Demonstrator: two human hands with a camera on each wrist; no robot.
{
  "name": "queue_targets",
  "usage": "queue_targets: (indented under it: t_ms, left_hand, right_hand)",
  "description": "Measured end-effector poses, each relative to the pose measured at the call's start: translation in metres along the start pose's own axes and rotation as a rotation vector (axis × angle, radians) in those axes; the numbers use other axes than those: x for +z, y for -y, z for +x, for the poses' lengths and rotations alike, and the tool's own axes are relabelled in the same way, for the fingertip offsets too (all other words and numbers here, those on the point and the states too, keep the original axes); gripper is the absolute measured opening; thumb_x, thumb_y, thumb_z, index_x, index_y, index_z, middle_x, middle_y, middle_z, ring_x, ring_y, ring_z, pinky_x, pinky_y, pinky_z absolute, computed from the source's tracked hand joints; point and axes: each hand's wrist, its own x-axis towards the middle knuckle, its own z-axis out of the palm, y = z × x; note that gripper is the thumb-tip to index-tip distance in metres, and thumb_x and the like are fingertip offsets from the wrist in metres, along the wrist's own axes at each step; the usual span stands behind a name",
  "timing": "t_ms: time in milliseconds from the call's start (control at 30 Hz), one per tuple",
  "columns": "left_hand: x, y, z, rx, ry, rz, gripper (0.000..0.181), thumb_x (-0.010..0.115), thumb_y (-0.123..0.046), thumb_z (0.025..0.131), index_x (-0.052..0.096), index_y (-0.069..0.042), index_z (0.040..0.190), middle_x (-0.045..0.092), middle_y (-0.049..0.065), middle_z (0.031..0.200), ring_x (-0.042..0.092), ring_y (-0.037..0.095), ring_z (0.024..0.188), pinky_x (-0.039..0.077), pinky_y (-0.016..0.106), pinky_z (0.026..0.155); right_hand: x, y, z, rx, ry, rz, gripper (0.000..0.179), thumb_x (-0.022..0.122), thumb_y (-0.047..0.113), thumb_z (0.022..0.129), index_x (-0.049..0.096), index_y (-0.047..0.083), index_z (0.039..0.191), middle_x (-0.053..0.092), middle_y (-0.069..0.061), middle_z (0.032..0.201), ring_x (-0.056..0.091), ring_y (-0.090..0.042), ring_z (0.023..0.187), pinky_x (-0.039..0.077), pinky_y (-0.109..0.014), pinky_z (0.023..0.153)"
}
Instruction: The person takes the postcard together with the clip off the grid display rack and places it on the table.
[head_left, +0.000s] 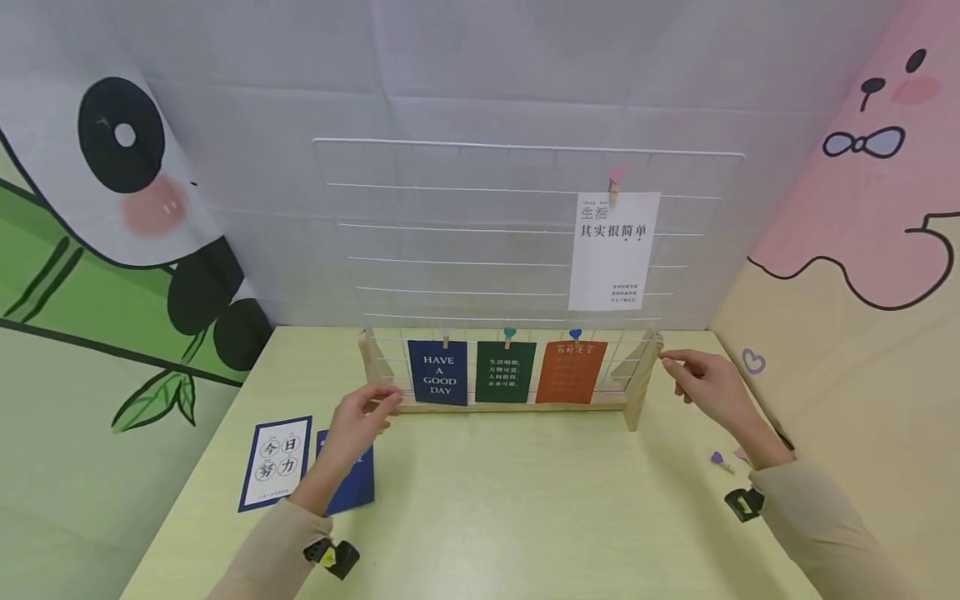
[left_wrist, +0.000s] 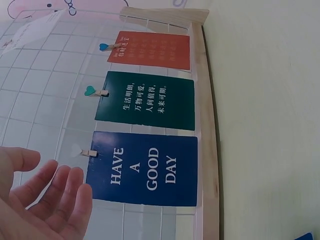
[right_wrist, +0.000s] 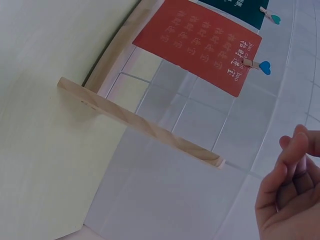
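My main worry is the wire rack, which stands upright in its wooden base on the table: an uneven nudge at either end could, I judge, skew it or tip it. The white card hangs high on the right from a single pink peg, so a jolt to the mesh might set it turning or slipping. Lower down, the blue card, green card and orange card have one peg each too; my left hand is so near the blue one that a careless curl could snag its edge. A purple peg lies loose near my right sleeve, which might sweep it away if that arm drops

As for pose, both arms reach forward, wide apart, with the cards between them. The left fingers are relaxed and slightly bent, holding nothing; whether they touch the rack I cannot tell. My right hand is beside the base's right end, thumb and forefinger tips close together, the rest loosely curled, nothing visible between them; contact with the wood is unclear
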Motion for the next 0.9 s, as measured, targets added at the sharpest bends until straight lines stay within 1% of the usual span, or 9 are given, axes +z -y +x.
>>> queue_targets:
  t_ms: [67, 233, 400, 500, 667, 733, 800, 900]
  left_hand:
    - [0.003, -0.004, 0.0, -0.014, 0.011, -0.01, 0.029, 0.053, -0.024, 0.089, 0.057, -0.002, 0.108, 0.056, 0.014, 0.102, 0.056, 0.029, 0.089, 0.05, 0.03, 0.071]
    - [0.01, -0.009, 0.003, 0.003, 0.018, -0.027, 0.03, 0.055, -0.025, 0.088, 0.058, -0.002, 0.107, 0.055, 0.013, 0.101, 0.057, 0.027, 0.088, 0.05, 0.035, 0.072]
    - [0.018, -0.013, 0.005, 0.032, 0.023, -0.029, 0.025, 0.055, -0.023, 0.088, 0.059, -0.003, 0.103, 0.056, 0.011, 0.097, 0.058, 0.023, 0.084, 0.05, 0.033, 0.07]
    - [0.022, -0.015, 0.005, 0.048, 0.03, -0.039, 0.024, 0.055, -0.021, 0.088, 0.06, -0.002, 0.102, 0.057, 0.01, 0.097, 0.058, 0.024, 0.084, 0.05, 0.033, 0.07]
    - [0.028, -0.02, 0.006, 0.053, 0.047, -0.045, 0.021, 0.055, -0.019, 0.088, 0.06, -0.003, 0.102, 0.057, 0.01, 0.097, 0.058, 0.025, 0.084, 0.05, 0.033, 0.071]
    - [0.03, -0.022, 0.006, 0.057, 0.056, -0.041, 0.021, 0.054, -0.019, 0.089, 0.06, -0.004, 0.101, 0.058, 0.009, 0.096, 0.058, 0.022, 0.084, 0.049, 0.033, 0.071]
    - [0.032, -0.025, 0.007, 0.071, 0.069, -0.046, 0.019, 0.054, -0.018, 0.089, 0.06, -0.004, 0.1, 0.058, 0.008, 0.095, 0.058, 0.021, 0.083, 0.049, 0.033, 0.071]
    - [0.036, -0.028, 0.007, 0.103, 0.092, -0.047, 0.018, 0.053, -0.017, 0.089, 0.06, -0.003, 0.1, 0.059, 0.006, 0.092, 0.058, 0.023, 0.083, 0.049, 0.032, 0.069]
  right_hand:
    - [0.0, 0.003, 0.0, -0.001, 0.004, 0.0, 0.031, 0.049, 0.025, 0.091, 0.06, 0.002, 0.108, 0.054, -0.01, 0.06, 0.049, -0.017, 0.049, 0.039, -0.025, 0.039]
    - [0.0, 0.012, 0.002, -0.022, -0.003, 0.009, 0.031, 0.049, 0.025, 0.091, 0.059, 0.001, 0.109, 0.054, -0.009, 0.06, 0.049, -0.015, 0.049, 0.039, -0.025, 0.039]
    - [0.001, 0.019, 0.003, -0.04, -0.02, 0.05, 0.032, 0.05, 0.025, 0.091, 0.06, 0.001, 0.11, 0.053, -0.008, 0.06, 0.049, -0.015, 0.049, 0.039, -0.024, 0.039]
    - [0.0, 0.022, 0.003, -0.038, -0.027, 0.077, 0.033, 0.05, 0.026, 0.091, 0.06, 0.002, 0.11, 0.053, -0.008, 0.059, 0.049, -0.015, 0.049, 0.039, -0.024, 0.039]
    - [0.001, 0.024, 0.007, -0.043, -0.049, 0.114, 0.032, 0.05, 0.026, 0.09, 0.06, 0.002, 0.109, 0.054, -0.01, 0.06, 0.05, -0.014, 0.05, 0.04, -0.024, 0.04]
    - [0.002, 0.026, 0.009, -0.052, -0.062, 0.129, 0.031, 0.051, 0.025, 0.09, 0.061, 0.002, 0.108, 0.054, -0.009, 0.06, 0.05, -0.014, 0.05, 0.04, -0.024, 0.04]
    - [0.002, 0.029, 0.011, -0.065, -0.072, 0.141, 0.029, 0.051, 0.023, 0.09, 0.061, 0.002, 0.107, 0.054, -0.008, 0.061, 0.05, -0.014, 0.05, 0.04, -0.023, 0.04]
    - [0.001, 0.034, 0.013, -0.08, -0.083, 0.148, 0.027, 0.051, 0.022, 0.09, 0.062, 0.002, 0.106, 0.054, -0.008, 0.061, 0.049, -0.013, 0.05, 0.039, -0.023, 0.039]
